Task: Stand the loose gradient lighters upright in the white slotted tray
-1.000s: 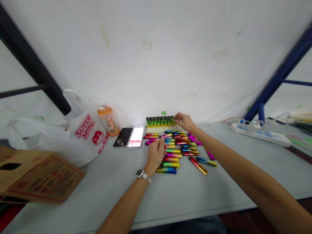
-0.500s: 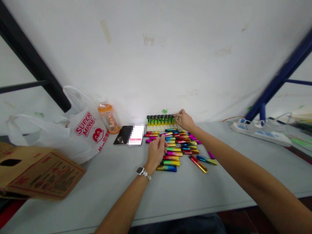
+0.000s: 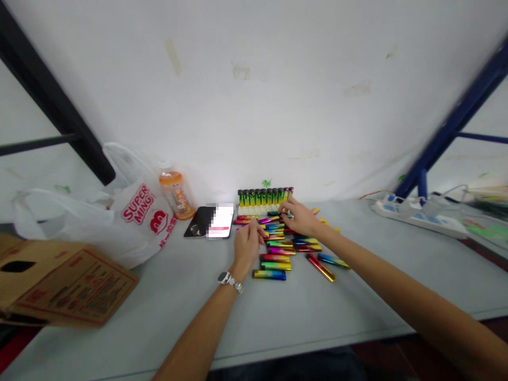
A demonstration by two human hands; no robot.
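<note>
Several shiny lighters [image 3: 257, 198] with dark tops stand upright in a row in a pale, bumpy rack [image 3: 254, 210] against the wall. In front of it, more metallic lighters [image 3: 277, 259] in mixed colours lie in a loose pile. My right hand [image 3: 300, 217] is over the back of the pile, fingers bent and closed around a teal lighter [image 3: 290, 215] that is partly hidden. At the pile's left side my left hand [image 3: 246, 244], with a watch [image 3: 224, 278] on the wrist, has its fingers curled together; what they hold is hidden.
Left of the rack lies a dark device with a lit screen [image 3: 200, 222]. Behind it stand an orange drink bottle [image 3: 177, 193] and a white plastic bag [image 3: 138, 222], with a cardboard box [image 3: 75, 280] nearer. A power strip [image 3: 418, 218] lies to the right.
My right hand has come down from the right end of the upright row to the pile. A lighter now stands at that end. My left hand has barely moved.
</note>
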